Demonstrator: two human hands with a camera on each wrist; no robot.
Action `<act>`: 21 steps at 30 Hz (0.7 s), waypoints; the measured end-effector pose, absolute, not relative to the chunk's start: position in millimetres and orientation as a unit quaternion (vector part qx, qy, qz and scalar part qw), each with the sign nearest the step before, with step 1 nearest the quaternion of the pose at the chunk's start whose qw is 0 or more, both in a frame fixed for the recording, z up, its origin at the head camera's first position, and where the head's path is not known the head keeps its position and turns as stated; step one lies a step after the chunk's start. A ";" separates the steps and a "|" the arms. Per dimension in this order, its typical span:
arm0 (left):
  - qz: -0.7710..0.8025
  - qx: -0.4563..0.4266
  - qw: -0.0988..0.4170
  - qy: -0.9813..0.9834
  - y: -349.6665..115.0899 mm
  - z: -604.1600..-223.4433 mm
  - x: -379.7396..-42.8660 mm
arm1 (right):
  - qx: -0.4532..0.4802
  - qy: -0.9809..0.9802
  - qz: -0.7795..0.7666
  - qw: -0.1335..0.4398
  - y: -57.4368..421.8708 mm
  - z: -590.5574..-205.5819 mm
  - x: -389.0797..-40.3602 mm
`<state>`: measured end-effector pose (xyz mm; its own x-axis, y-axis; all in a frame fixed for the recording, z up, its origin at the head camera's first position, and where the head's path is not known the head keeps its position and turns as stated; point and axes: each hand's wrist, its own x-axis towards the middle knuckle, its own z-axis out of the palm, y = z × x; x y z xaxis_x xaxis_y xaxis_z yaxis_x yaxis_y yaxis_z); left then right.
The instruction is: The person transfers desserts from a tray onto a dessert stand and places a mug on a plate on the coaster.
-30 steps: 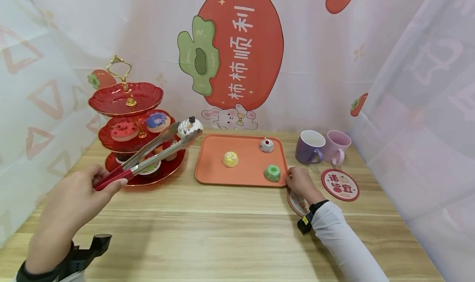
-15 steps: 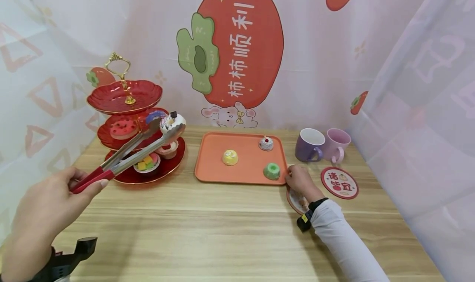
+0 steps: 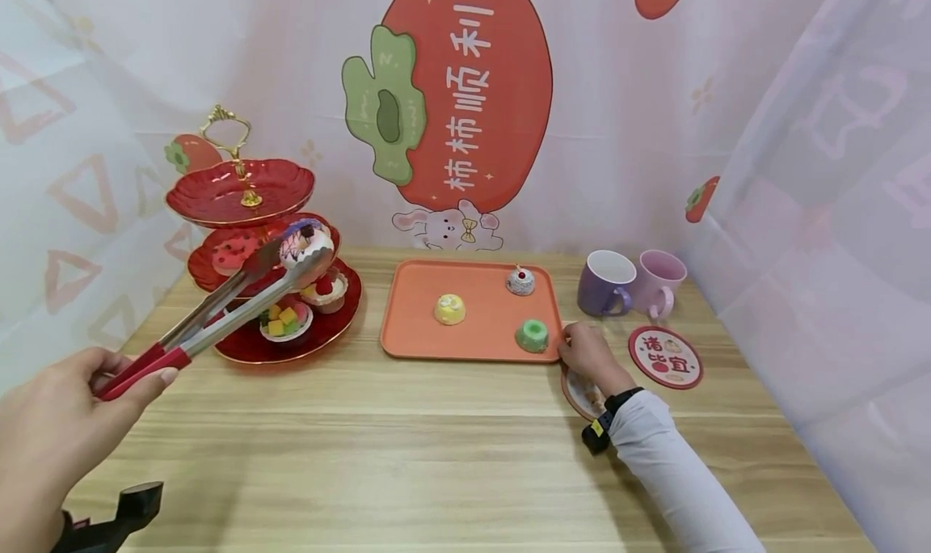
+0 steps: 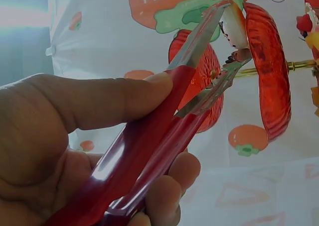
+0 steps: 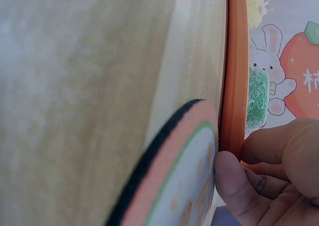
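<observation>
My left hand [image 3: 61, 424] grips the red handles of metal tongs [image 4: 149, 141]. Between the tong tips is a white doughnut [image 3: 294, 252] with dark drizzle, held at the middle tier of the red three-tier stand [image 3: 218, 191]. In the left wrist view the doughnut [image 4: 234, 29] overlaps the edge of a red plate [image 4: 269, 71]. At the front right corner of the orange tray [image 3: 414, 339], my right hand [image 3: 592, 359] pinches the rim, thumb and fingers on either side of it in the right wrist view. Yellow, green and cherry-topped small cakes [image 3: 450, 310] sit on the tray.
The stand's middle tier bears a pink doughnut [image 3: 234, 254]; its bottom tier carries a fruit tart [image 3: 286, 322] and a cream tart [image 3: 327, 293]. Purple and pink mugs [image 3: 604, 286] stand at back right. One round coaster [image 3: 665, 357] lies before them, another [image 3: 578, 395] under my right hand.
My left hand and the tongs have moved left, carrying the white doughnut from between stand and tray to the stand's middle tier. The right hand stays at the tray corner.
</observation>
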<state>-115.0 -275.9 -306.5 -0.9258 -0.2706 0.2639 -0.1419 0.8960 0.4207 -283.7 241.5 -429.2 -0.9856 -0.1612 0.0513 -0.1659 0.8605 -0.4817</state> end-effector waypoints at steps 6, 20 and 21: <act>-0.232 0.123 0.170 -0.950 -284.0 -310.8 -112.4 | 0.089 -0.965 0.247 0.009 240.9 -429.8 -283.2; -0.263 0.158 0.162 -0.938 -292.5 -314.8 -109.2 | 0.080 -0.968 0.236 0.005 240.7 -431.1 -285.7; -0.266 0.160 0.162 -0.937 -292.6 -314.7 -108.8 | 0.080 -0.968 0.236 0.006 240.7 -431.1 -285.8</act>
